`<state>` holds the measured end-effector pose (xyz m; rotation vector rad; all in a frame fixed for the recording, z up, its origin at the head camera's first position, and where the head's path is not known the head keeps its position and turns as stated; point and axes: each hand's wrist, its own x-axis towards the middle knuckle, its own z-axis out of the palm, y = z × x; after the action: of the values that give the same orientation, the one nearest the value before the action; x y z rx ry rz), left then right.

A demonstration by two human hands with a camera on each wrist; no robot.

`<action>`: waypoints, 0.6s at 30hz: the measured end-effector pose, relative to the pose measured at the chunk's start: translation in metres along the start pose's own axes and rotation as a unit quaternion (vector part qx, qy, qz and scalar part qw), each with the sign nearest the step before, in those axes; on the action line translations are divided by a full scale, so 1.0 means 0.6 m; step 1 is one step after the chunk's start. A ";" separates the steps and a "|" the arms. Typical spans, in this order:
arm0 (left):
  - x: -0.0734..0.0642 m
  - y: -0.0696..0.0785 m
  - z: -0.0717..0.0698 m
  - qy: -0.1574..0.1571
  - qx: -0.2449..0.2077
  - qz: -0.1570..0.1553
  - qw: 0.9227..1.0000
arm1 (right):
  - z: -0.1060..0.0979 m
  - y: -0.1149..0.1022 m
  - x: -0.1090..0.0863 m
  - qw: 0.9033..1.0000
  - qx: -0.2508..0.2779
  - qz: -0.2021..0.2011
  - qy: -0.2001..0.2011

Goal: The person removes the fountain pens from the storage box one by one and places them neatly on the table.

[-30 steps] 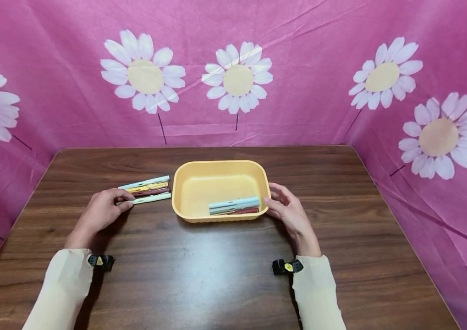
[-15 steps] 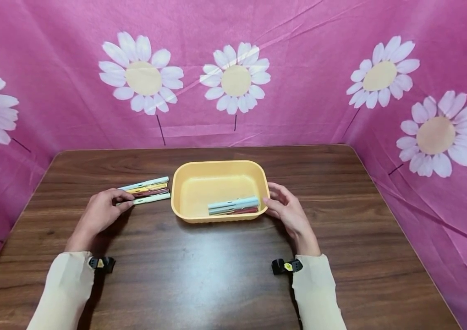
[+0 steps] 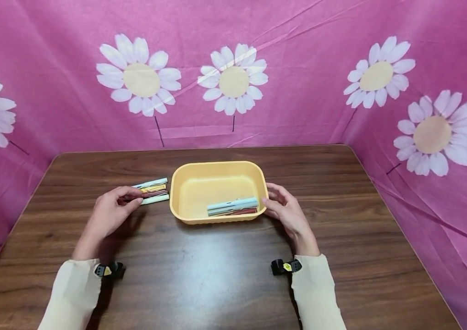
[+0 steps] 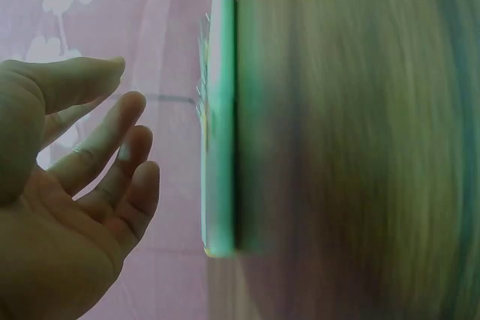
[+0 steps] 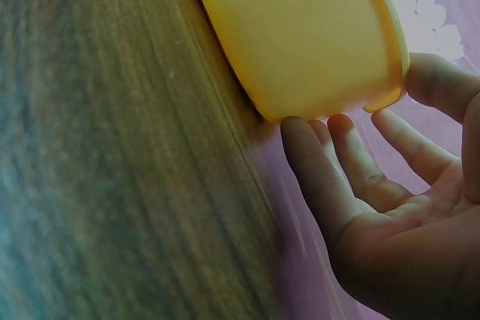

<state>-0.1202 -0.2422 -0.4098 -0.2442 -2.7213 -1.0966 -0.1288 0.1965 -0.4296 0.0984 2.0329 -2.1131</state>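
Observation:
In the head view a row of several capped pens [image 3: 155, 189], light blue, yellow, dark red and pale green, lies left of the yellow plastic bin [image 3: 192, 192]. My left hand [image 3: 113, 208] is over their left ends. The left wrist view shows that hand [image 4: 90, 155] with its thumb and fingers apart and nothing between them, beside the pale green pen [image 4: 221, 125]. My right hand [image 3: 288, 211] holds the bin's right end, thumb at the rim and fingertips on the outer wall [image 5: 300, 58]. Light blue and dark red pens [image 3: 233, 206] lie inside the bin.
A brown wood-grain table [image 3: 200, 275] carries everything. Pink cloth [image 3: 299, 68] with white daisies stands along its back and sides. Black straps with small devices [image 3: 109, 270] sit at both sleeve cuffs.
My left hand has slid right along the row of pens, covering more of their left ends. The right hand and the bin keep their places.

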 end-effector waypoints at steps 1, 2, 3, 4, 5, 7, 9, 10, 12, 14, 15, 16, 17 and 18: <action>0.000 0.008 0.003 0.000 -0.009 0.005 1.000 | 0.000 0.000 0.000 1.000 0.002 0.000 0.000; 0.000 0.017 0.007 -0.002 -0.020 0.009 1.000 | 0.000 0.000 0.000 1.000 0.003 -0.001 -0.001; 0.001 0.027 0.011 -0.006 -0.034 0.013 0.999 | 0.000 -0.001 0.000 1.000 0.003 0.000 0.001; 0.002 0.037 0.015 -0.011 -0.048 0.018 0.999 | 0.000 -0.001 0.000 1.000 0.003 0.000 0.002; 0.002 0.048 0.020 -0.017 -0.061 0.022 0.998 | -0.001 -0.001 -0.001 1.000 0.004 0.000 0.004; 0.004 0.070 0.029 -0.030 -0.079 0.030 0.996 | -0.002 -0.001 -0.001 1.000 0.004 -0.001 0.005; 0.008 0.087 0.038 -0.044 -0.090 0.037 0.994 | -0.003 -0.001 -0.001 1.000 0.005 -0.002 0.006; 0.009 0.094 0.042 -0.049 -0.091 0.041 0.994 | -0.003 -0.001 -0.001 1.000 0.004 -0.004 0.004; 0.013 0.104 0.049 -0.059 -0.092 0.049 0.993 | -0.003 -0.002 -0.001 1.000 0.004 -0.004 0.003; 0.016 0.108 0.055 -0.065 -0.092 0.054 0.992 | -0.002 -0.002 -0.001 1.000 0.003 -0.003 0.001; 0.016 0.109 0.057 -0.068 -0.093 0.054 0.992 | -0.002 -0.002 -0.001 1.000 0.002 -0.002 0.000; 0.017 0.109 0.058 -0.071 -0.092 0.056 0.992 | -0.002 -0.002 -0.001 1.000 0.001 -0.002 -0.002; 0.017 0.110 0.059 -0.073 -0.092 0.056 0.992 | -0.001 -0.002 -0.001 1.000 0.001 -0.003 -0.002; 0.017 0.110 0.060 -0.075 -0.093 0.055 0.991 | -0.001 -0.002 -0.001 1.000 -0.001 -0.004 -0.003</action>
<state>-0.1197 -0.1690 -0.3886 -0.5171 -2.6940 -1.3513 -0.1283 0.1974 -0.4284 0.0844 2.0343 -2.1144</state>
